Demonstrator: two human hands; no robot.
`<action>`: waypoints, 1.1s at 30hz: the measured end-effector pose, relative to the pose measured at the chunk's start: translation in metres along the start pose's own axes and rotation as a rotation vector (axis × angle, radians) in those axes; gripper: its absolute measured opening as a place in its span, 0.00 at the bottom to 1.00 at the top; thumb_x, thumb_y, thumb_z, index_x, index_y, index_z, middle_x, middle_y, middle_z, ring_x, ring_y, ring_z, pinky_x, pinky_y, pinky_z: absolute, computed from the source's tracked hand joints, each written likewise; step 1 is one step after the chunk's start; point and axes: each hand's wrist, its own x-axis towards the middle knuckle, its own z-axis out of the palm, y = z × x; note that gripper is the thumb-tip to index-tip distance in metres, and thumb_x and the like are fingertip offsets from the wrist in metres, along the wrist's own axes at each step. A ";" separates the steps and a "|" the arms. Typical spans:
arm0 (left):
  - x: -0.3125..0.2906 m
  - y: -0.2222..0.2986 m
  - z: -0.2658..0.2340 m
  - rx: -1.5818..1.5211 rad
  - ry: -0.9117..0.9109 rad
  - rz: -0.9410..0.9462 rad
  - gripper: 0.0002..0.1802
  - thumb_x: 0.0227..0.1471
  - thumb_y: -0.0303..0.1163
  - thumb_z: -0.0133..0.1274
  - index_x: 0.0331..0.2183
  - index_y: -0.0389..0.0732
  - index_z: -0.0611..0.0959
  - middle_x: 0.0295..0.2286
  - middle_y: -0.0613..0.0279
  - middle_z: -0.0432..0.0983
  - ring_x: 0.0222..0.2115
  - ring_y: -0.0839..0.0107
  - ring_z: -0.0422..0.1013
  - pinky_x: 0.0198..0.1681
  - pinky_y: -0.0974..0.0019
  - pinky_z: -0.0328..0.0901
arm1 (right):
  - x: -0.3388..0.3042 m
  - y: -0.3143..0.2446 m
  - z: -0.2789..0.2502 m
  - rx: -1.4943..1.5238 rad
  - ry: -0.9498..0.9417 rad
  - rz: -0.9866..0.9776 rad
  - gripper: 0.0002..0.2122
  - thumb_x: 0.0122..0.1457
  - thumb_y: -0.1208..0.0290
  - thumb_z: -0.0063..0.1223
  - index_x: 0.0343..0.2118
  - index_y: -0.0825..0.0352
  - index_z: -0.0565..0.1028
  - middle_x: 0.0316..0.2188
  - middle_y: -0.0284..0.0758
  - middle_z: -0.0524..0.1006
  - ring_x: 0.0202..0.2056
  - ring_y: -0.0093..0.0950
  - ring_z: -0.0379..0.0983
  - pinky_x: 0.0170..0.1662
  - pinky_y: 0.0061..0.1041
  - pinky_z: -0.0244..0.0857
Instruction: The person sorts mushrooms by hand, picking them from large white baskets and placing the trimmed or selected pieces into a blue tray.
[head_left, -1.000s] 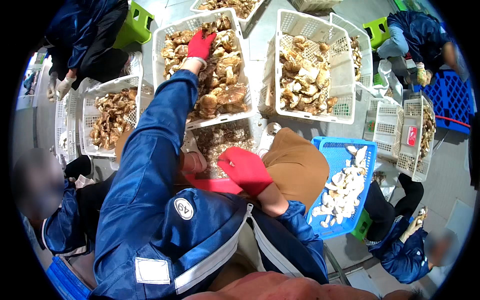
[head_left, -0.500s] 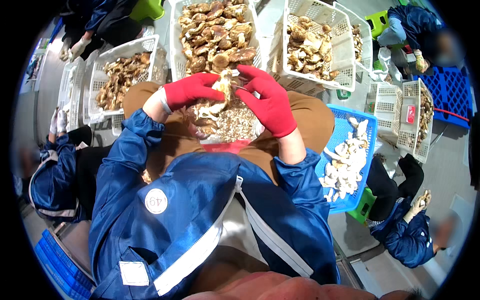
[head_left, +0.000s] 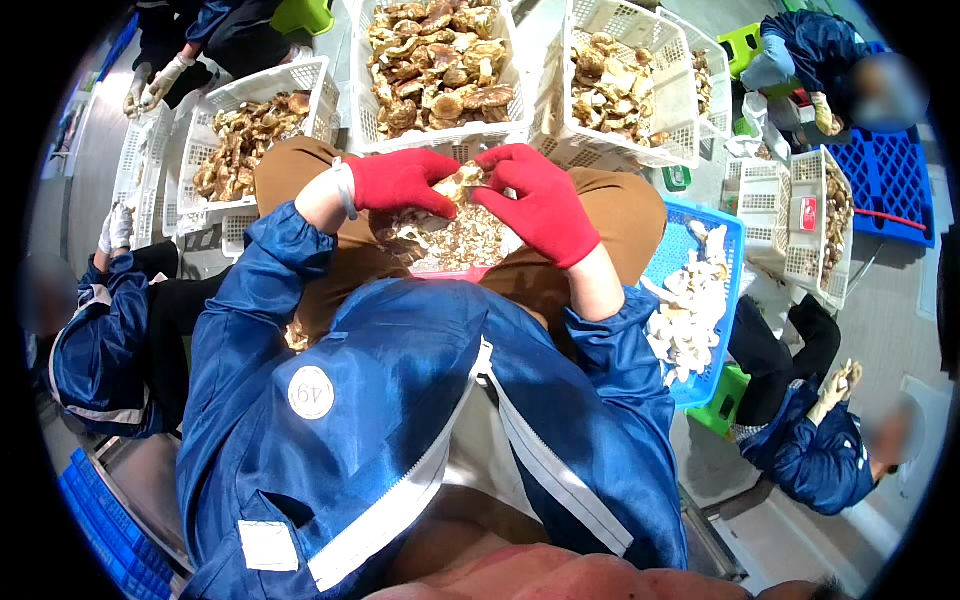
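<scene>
My left hand (head_left: 408, 184), in a red glove, is closed on a pale brown mushroom (head_left: 465, 181) held over my lap. My right hand (head_left: 538, 205), gloved in red too, is closed close against the mushroom's other side. Its fingers seem to grip a small knife, mostly hidden now; a thin metal edge showed there a moment ago. Beneath both hands a reddish container (head_left: 455, 273) sits between my knees, holding brown and whitish trimmings (head_left: 455, 243). To the right of my thigh, a blue basket (head_left: 722, 375) holds several whitish cleaned mushrooms (head_left: 690, 315).
White crates of brown mushrooms stand in front: one in the middle (head_left: 525, 100), one at the left (head_left: 322, 100), one at the right (head_left: 690, 140). More crates (head_left: 805, 215) and a blue pallet (head_left: 885, 190) lie at far right. Several gloved co-workers sit around both sides.
The mushroom has tilted and sits lower between my fingers, with less of it showing. My hands have come closer together around it. The whole view has shifted slightly.
</scene>
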 end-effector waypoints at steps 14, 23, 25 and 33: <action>0.005 0.010 0.003 0.378 0.086 -0.036 0.29 0.46 0.43 0.58 0.49 0.41 0.78 0.37 0.46 0.79 0.38 0.51 0.75 0.43 0.57 0.67 | -0.002 0.011 0.014 -0.020 0.087 0.189 0.10 0.54 0.64 0.60 0.31 0.67 0.79 0.35 0.39 0.80 0.36 0.36 0.78 0.38 0.30 0.70; 0.015 -0.001 0.016 0.671 0.273 -0.002 0.27 0.48 0.42 0.55 0.52 0.55 0.77 0.32 0.53 0.80 0.32 0.51 0.76 0.35 0.52 0.70 | -0.004 0.017 0.017 -0.077 0.105 0.174 0.11 0.53 0.63 0.60 0.32 0.67 0.78 0.30 0.40 0.78 0.31 0.40 0.75 0.37 0.33 0.70; 0.019 -0.010 0.021 0.694 0.337 0.005 0.25 0.49 0.40 0.54 0.52 0.55 0.76 0.31 0.54 0.80 0.32 0.52 0.76 0.34 0.51 0.70 | -0.005 0.026 0.027 -0.239 0.200 0.109 0.11 0.53 0.62 0.59 0.32 0.66 0.78 0.28 0.40 0.78 0.30 0.43 0.74 0.37 0.35 0.70; 0.027 -0.006 0.026 0.690 0.360 -0.025 0.27 0.50 0.40 0.55 0.53 0.54 0.74 0.34 0.56 0.81 0.34 0.52 0.77 0.37 0.54 0.71 | -0.006 0.030 0.016 0.095 0.089 0.383 0.12 0.53 0.62 0.59 0.34 0.65 0.79 0.32 0.39 0.80 0.33 0.36 0.77 0.37 0.32 0.70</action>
